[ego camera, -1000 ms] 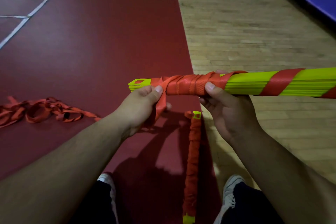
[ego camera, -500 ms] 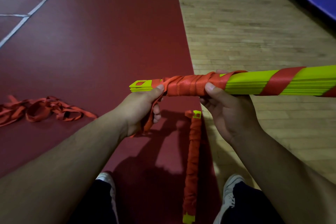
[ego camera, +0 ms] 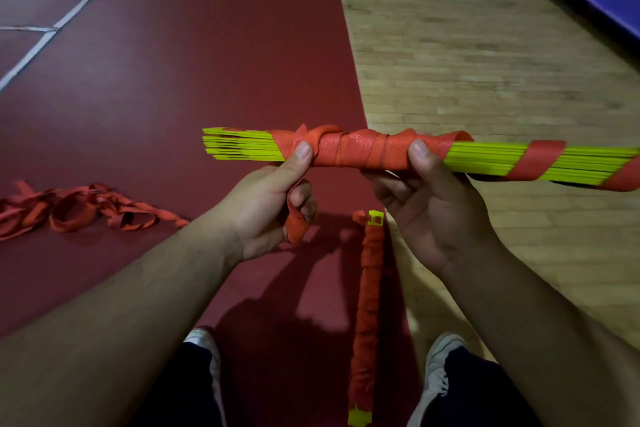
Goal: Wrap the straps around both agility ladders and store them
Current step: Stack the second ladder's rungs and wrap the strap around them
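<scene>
A bundle of yellow-green ladder rungs [ego camera: 485, 158] is held level above the floor, across the middle of the view, with its left end free and its right end running out of the picture. A red strap [ego camera: 353, 152] is wound tightly round the bundle between the two thumbs, and further turns are spaced more loosely toward the right.

The left hand [ego camera: 266, 208] is closed on the bundle near its left end: the thumb is pressed on the strap at the edge of the tight winding, and the loose tail of the strap is gripped in the curled fingers below, hanging just under the bundle. The right hand [ego camera: 433, 215] is closed round the bundle from beneath, with its thumb laid on the right edge of the tight winding.

A second ladder [ego camera: 369, 305], fully wrapped in red with yellow-green end pieces showing, lies on the floor below the hands, between the two shoes, along the seam of the red mat [ego camera: 173, 80] and the wooden floor [ego camera: 485, 62]. A loose heap of red strap [ego camera: 79, 210] lies on the mat, well to the left of the left hand.
</scene>
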